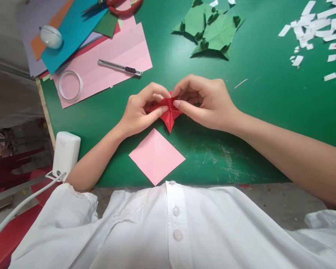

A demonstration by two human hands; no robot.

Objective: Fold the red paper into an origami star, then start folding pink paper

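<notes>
- The red folded paper (170, 116) is held up between two hands, over the middle of the near part of the green desk (268, 93). One point aims down toward the person.
- The left hand (142, 108) pinches its left side, thumb in front, fingers mostly behind.
- The right hand (208, 101) pinches its right side the same way, with the thumb near the middle.
- The step in hand looks like folding or shaping the red paper. I think a good next move calls for small, soft pinches, so the thin points don't get squashed.
- Just nearer the person lies a pink square (156, 157), flat, with a corner facing the person.
- Past the hands sit green folded papers (220, 33), touching each other.
- Off to the left, a big pink sheet (134, 45) carries a cutter (120, 68) and a roll of tape (61, 86). Red-handled scissors (126, 13) lie near a blue sheet (67, 46).
- I see no box or cup. The tape ring lies flat, with pink paper showing through its hole.
- Far right, white paper bits (319, 26) lie loose in a heap.
</notes>
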